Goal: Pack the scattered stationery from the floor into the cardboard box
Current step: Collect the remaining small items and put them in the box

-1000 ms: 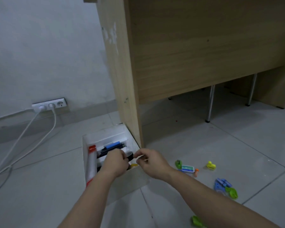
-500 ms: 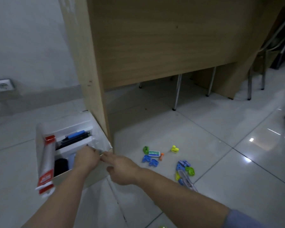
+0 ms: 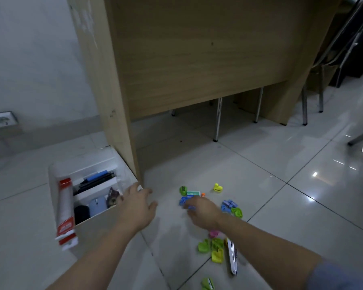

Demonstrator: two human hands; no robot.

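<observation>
The cardboard box (image 3: 96,223) stands open on the floor at the left, with dark, blue and white items inside. A red-and-white tube (image 3: 65,210) leans over its left rim. My left hand (image 3: 137,206) hovers with fingers spread by the box's right corner and holds nothing. My right hand (image 3: 202,212) reaches down into the scattered stationery, and its fingers curl over a blue piece (image 3: 189,207). Around it lie another blue piece (image 3: 183,200), a green sharpener (image 3: 183,190), a green-and-white eraser (image 3: 193,194), a yellow piece (image 3: 217,187), a blue cluster (image 3: 228,205), green pieces (image 3: 212,246) and a white pen-like tool (image 3: 232,258).
A wooden desk panel (image 3: 197,59) rises just behind the box, its side board (image 3: 113,114) touching the box's right corner. Metal legs (image 3: 218,120) stand under the desk, and chair legs (image 3: 305,105) stand at the right. A wall socket (image 3: 2,120) with a cable sits at the far left.
Both hands have left the box. My right hand has moved right onto the blue pieces on the floor, and my left hand has opened beside the box. The view has swung right.
</observation>
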